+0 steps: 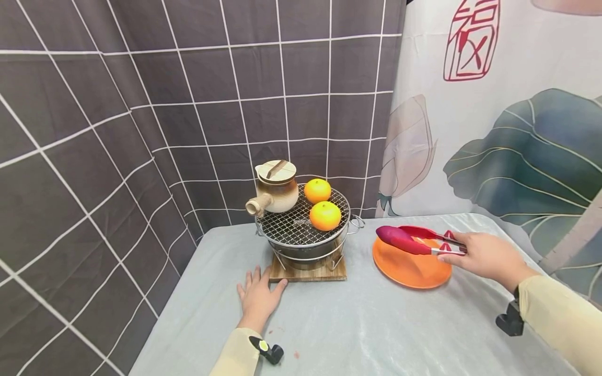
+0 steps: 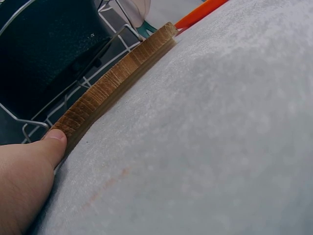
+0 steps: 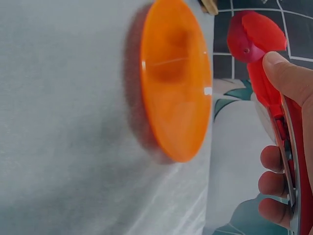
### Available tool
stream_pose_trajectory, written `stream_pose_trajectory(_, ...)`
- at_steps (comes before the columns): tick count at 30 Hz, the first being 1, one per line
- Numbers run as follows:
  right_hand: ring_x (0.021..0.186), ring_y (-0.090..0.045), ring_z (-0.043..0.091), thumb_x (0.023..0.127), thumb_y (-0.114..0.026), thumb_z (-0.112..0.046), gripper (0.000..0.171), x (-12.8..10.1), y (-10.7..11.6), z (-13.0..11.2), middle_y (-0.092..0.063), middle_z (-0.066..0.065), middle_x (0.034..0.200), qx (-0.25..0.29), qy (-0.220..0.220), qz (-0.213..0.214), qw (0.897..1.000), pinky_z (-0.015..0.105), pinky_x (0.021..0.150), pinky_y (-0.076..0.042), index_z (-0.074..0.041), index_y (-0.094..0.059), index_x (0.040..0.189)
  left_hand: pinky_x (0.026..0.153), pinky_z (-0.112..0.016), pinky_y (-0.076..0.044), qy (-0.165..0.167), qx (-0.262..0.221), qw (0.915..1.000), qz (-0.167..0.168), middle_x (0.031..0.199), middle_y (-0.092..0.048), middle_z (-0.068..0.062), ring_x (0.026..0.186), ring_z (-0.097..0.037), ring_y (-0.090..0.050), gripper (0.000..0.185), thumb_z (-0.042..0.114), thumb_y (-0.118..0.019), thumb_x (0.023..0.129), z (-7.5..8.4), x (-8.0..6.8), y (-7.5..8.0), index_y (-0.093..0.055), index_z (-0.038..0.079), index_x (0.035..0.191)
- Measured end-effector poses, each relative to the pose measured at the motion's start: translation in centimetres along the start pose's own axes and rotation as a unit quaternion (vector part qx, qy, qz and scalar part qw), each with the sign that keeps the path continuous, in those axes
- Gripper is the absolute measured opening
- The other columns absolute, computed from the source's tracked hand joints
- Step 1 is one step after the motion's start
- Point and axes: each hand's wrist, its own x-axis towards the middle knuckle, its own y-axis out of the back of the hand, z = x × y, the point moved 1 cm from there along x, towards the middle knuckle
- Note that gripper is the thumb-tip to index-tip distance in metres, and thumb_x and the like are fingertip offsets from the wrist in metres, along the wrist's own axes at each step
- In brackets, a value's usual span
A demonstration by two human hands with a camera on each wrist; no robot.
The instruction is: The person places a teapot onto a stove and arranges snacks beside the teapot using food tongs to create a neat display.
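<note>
In the head view my right hand (image 1: 491, 257) grips a pair of red-tipped metal tongs (image 1: 425, 249) above an orange plate (image 1: 414, 274). Between the tong heads is a smooth purple, elongated piece (image 1: 388, 234) resembling a sweet potato; the right wrist view shows its rounded end (image 3: 240, 45). My left hand (image 1: 258, 298) lies on the table with its fingers spread. Its thumb (image 2: 57, 138) touches the edge of a wooden board (image 2: 105, 90). On that board stands a round stove with a wire-mesh grill (image 1: 287, 230), bearing two oranges (image 1: 325, 215) (image 1: 317, 191) and a lidded clay pot (image 1: 284, 198).
The pot's handle (image 1: 258, 205) sticks out toward the front left. A wire side handle (image 1: 357, 223) juts from the stove toward the plate. Behind the pale tablecloth (image 1: 338, 324) hang a dark grid-patterned curtain (image 1: 211, 125) and a white one with leaf prints.
</note>
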Motion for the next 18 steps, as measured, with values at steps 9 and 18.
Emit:
stream_pose_trajectory(9, 0.090, -0.064, 0.038, 0.082, -0.066, -0.073, 0.098, 0.6, 1.4, -0.5, -0.069, 0.026, 0.109, -0.017, 0.008, 0.020, 1.000, 0.049, 0.059, -0.057, 0.008, -0.057, 0.136, 0.115, -0.074, -0.006, 0.001, 0.001, 1.0000, -0.001, 0.158, -0.036, -0.023, 0.149, -0.049, -0.022, 0.070, 0.059, -0.060, 0.094, -0.1, 0.0, 0.0, -0.054, 0.013, 0.146)
stream_pose_trajectory(18, 0.085, -0.063, 0.030, 0.081, -0.066, -0.075, 0.100, 1.2, 3.2, -1.1, -0.071, 0.021, 0.106, -0.023, 0.015, 0.025, 0.999, 0.041, 0.057, -0.055, 0.007, -0.056, 0.138, 0.115, -0.074, -0.006, 0.000, -0.004, 1.0000, 0.002, 0.158, -0.037, -0.024, 0.149, -0.049, -0.022, 0.070, 0.059, -0.061, 0.093, 0.0, 0.0, 0.1, -0.055, 0.013, 0.146)
